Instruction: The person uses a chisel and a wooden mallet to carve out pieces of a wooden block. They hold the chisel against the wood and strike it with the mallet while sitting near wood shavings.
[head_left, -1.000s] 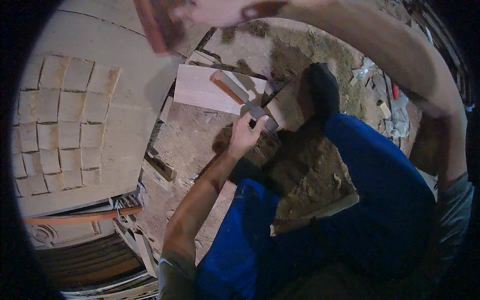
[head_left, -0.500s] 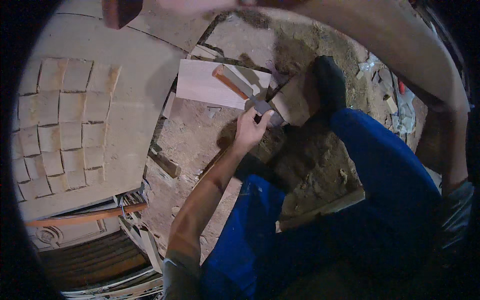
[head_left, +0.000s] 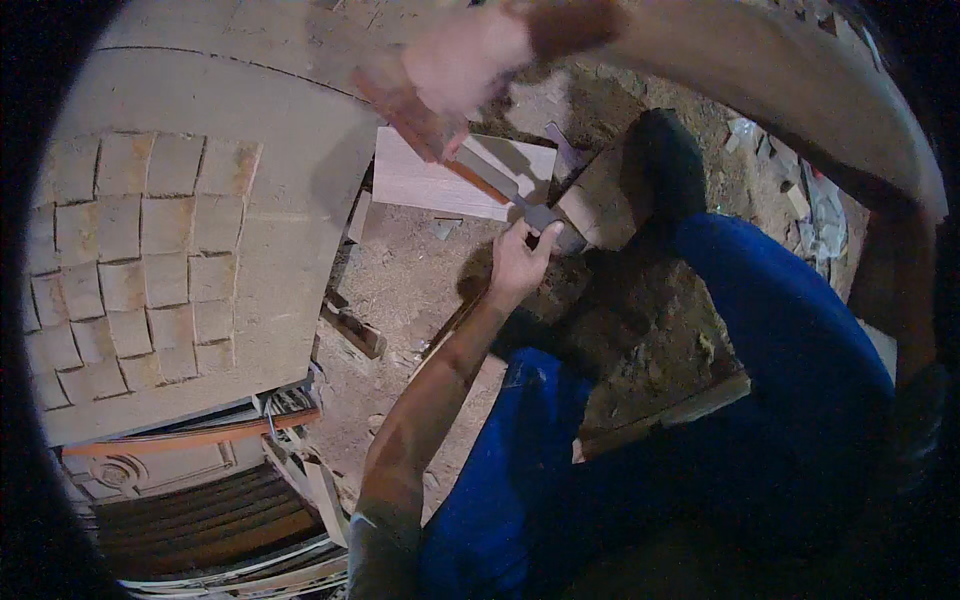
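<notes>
My left hand (head_left: 522, 258) pinches the wide dark grey blade of a chisel (head_left: 490, 188), whose orange-brown handle slants up and to the left. Up at the top, my right hand (head_left: 470, 60), blurred by motion, grips a reddish-brown wooden block (head_left: 395, 105). The block's lower end overlaps the end of the chisel handle; whether they touch I cannot tell. Under the handle lies a pale flat board (head_left: 405, 178). The blade's far end is beside a brown wood piece (head_left: 597, 212), next to my dark-covered foot (head_left: 665, 165); the blade's edge is hidden.
A large pale sheet (head_left: 285, 260) fills the left, with rows of carved square tiles (head_left: 165, 220) on it. Below it are stacked wooden panels (head_left: 170, 460). Wood offcuts (head_left: 350, 330) lie on the dusty ground, and clear plastic scraps (head_left: 825, 220) at the right.
My right hand has swung the wooden block down from the top edge to the end of the chisel handle. My left hand keeps its pinch; the whole view has shifted slightly.
</notes>
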